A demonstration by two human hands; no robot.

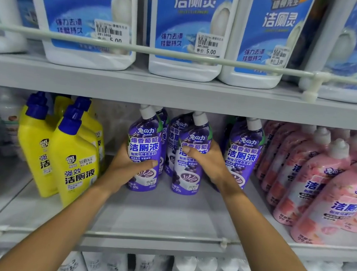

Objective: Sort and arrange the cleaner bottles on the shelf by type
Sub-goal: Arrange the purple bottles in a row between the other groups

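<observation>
Head view, from the left: yellow bottles [73, 160] stand on the shelf [163, 214], apart from the purple group. Our left hand [128, 169] wraps the left purple bottle [145, 151] – thumb across the label, fingers behind. Just beside it is the second purple bottle [189, 170], held by our right hand [211, 162] the same way. Both bottles stand upright, long axis approx. vertical, straight ahead of the forearms – one per hand. A third purple bottle [244, 152] is close on the R, then the pink bottles [315, 186]. We think the pair must slide sideways, w/ no tipping.
</observation>
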